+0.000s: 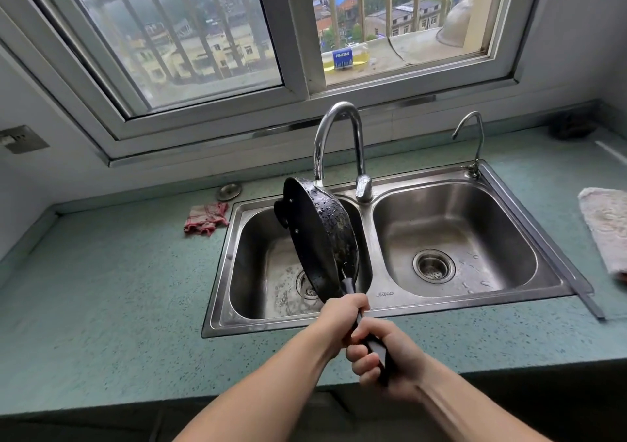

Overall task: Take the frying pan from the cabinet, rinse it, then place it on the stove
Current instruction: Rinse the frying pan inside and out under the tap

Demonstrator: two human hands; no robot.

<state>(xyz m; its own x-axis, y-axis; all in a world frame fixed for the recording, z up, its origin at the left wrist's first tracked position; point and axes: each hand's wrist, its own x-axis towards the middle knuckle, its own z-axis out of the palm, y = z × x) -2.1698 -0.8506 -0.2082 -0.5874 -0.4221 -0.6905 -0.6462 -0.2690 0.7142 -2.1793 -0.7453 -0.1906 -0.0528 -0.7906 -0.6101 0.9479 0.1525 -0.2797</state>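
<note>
1. Head view: wet frying pan (325, 238) hung tipped on edge over the left sink basin (251, 272), top rim just under the faucet (339, 119) spout.
2. Both hands clenched round its handle (348, 285): left hand (342, 319) nearer the pan, right hand (383, 363) at the butt.
3. Pan ran up and away from the grip; stove out of view.

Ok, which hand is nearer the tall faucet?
Left. The left hand grips the pan handle close to the pan, nearer the faucet; the right hand grips the handle's end, farther back over the counter.
</note>
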